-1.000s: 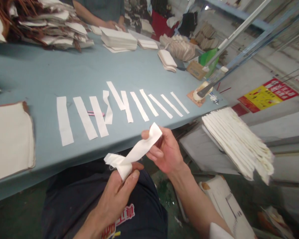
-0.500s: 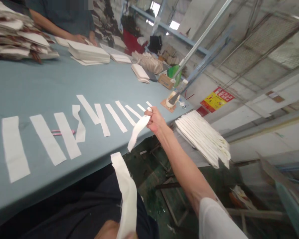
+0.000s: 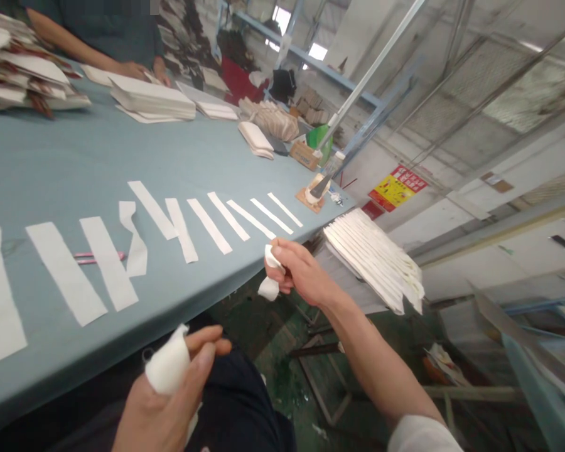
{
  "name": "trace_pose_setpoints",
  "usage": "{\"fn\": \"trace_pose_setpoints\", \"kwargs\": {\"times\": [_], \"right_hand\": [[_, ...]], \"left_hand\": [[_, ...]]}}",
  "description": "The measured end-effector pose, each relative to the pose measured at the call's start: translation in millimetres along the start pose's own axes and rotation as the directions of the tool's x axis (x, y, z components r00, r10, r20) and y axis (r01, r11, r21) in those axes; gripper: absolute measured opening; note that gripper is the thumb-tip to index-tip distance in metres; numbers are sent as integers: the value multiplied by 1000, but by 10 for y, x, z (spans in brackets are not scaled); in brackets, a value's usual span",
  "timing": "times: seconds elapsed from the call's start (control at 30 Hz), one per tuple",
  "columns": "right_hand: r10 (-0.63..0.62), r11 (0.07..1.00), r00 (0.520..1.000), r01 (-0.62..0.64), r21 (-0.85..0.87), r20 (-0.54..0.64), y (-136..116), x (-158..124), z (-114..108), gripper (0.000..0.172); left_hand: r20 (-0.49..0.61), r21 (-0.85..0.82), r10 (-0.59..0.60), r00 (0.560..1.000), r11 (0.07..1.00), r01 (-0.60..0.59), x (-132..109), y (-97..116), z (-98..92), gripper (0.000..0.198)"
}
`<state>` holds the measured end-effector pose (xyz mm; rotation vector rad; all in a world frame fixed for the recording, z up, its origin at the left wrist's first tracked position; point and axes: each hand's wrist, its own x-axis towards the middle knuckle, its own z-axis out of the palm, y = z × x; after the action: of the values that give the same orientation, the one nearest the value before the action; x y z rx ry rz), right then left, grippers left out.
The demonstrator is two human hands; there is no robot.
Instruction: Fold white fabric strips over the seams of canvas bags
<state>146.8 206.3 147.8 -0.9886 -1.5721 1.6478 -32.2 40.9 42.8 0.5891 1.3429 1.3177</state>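
Observation:
My right hand (image 3: 300, 274) is closed on a crumpled white fabric strip (image 3: 269, 284), held just off the near edge of the blue table (image 3: 89, 157). My left hand (image 3: 169, 395) is low over my lap, fingers pinched round another bunched white strip (image 3: 167, 367). Several flat white strips (image 3: 209, 226) lie in a row on the table, wider ones (image 3: 66, 273) at the left. A pink pen (image 3: 87, 257) lies between two of them.
A fanned stack of white sheets (image 3: 374, 260) rests to the right of the table. Another person's hands (image 3: 136, 68) work at piles of white sheets (image 3: 153, 100) at the far side. A cardboard box (image 3: 305, 154) and a green container (image 3: 321, 136) stand near the far corner.
The single strip stretched between both hands came apart into two pieces. My right hand reached to the table's right end, then drew back toward me, its strip now bunched up. My left hand rose with its piece.

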Motion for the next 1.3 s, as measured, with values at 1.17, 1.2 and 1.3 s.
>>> {"fn": "trace_pose_setpoints", "kwargs": {"times": [1.17,1.2,1.3], "right_hand": [[1,954,1000,4,-299,15,327,-671,183,18],[14,958,999,-6,-286,29,338,-693,219,18],[69,973,996,-54,-224,60,370,-731,309,19]], "left_hand": [[-70,156,243,968,961,-230,-145,158,465,39],[-59,140,243,968,962,-233,-159,179,498,36],[-13,156,258,966,955,-253,-150,212,501,31]]}}
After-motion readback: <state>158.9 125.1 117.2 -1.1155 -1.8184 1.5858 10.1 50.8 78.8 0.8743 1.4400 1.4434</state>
